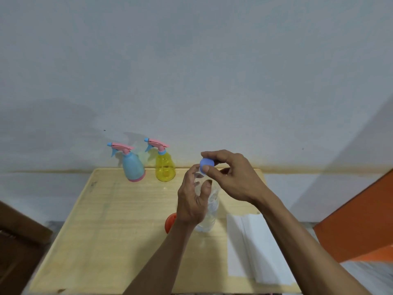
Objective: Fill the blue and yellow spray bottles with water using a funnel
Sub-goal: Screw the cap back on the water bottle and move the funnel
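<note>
A blue spray bottle (134, 167) and a yellow spray bottle (164, 167) stand upright with pink trigger heads on, side by side at the far edge of the wooden table (106, 231). A clear plastic water bottle (209, 213) stands in the table's middle. My left hand (192, 201) is curled round its upper part. My right hand (231, 177) pinches the bottle's blue cap (205, 166) at the top of the neck. An orange funnel (170, 222) lies behind my left wrist, mostly hidden.
Folded white paper towels (255, 252) lie on the table's right side. A grey wall rises right behind the table. An orange panel (361, 220) stands at the right, and dark wooden furniture (17, 241) at the left.
</note>
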